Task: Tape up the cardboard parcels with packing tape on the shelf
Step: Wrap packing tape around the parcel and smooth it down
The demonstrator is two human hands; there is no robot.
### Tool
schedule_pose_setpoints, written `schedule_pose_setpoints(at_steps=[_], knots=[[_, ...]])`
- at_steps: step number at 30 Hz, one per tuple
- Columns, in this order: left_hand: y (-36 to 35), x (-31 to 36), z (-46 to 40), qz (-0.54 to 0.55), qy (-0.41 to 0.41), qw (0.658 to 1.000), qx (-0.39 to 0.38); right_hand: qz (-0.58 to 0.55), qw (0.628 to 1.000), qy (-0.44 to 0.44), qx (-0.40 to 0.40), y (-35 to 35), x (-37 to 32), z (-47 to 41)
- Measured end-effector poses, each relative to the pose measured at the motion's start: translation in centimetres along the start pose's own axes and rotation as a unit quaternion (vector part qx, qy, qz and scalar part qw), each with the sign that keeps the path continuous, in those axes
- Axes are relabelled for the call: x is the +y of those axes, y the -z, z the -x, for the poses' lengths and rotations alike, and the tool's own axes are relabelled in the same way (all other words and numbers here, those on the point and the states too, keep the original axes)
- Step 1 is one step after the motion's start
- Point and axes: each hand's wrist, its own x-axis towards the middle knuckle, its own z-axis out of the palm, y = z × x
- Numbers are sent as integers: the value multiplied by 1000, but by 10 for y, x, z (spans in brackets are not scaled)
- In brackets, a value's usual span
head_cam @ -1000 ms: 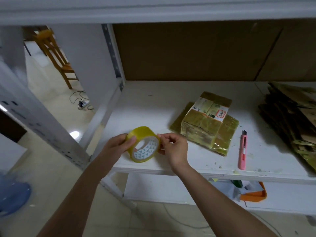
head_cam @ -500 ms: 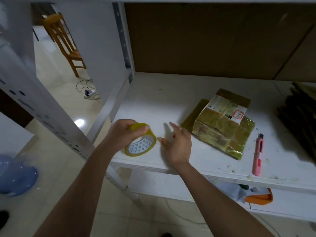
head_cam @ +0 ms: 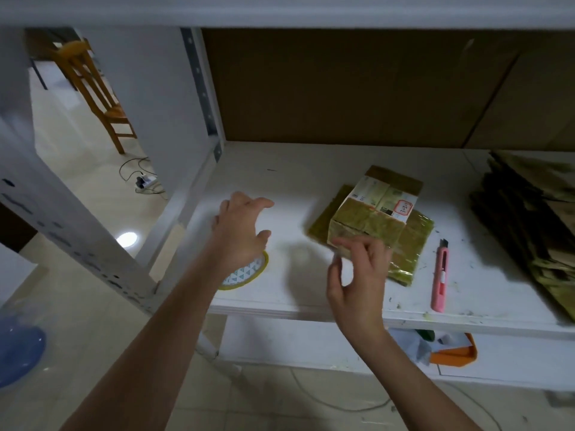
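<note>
Neither hand grips anything: my left hand (head_cam: 241, 227) hovers with fingers spread over the tape (head_cam: 245, 273), released since half a second ago and now flat at lower-centre shelf (head_cam: 280, 303) edge, half hidden by my wrist. Right hand (head_cam: 357, 272), blurred, loosely curled, empty, overlaps the parcel (head_cam: 376, 219) at centre-right.

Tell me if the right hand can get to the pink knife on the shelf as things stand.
Probably yes. The right hand is open and holds nothing. The pink knife lies in the open near the shelf edge, just right of the parcel, and nothing lies between them.
</note>
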Motion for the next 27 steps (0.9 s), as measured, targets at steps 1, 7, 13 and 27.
schedule_pose_setpoints(at_steps=[1,7,13,27], knots=[[-9,12,-5,47,-41,998,-4,19,999,-11,35,9,4,-5],[-53,71,-19,217,-116,961,-128,-5,989,-107,-99,43,55,-29],[-82,70,-3,196,-140,960,-143,-91,969,-102,-205,81,82,-38],[-93,63,-20,138,-170,958,-185,-77,959,-51,-269,78,101,-51]])
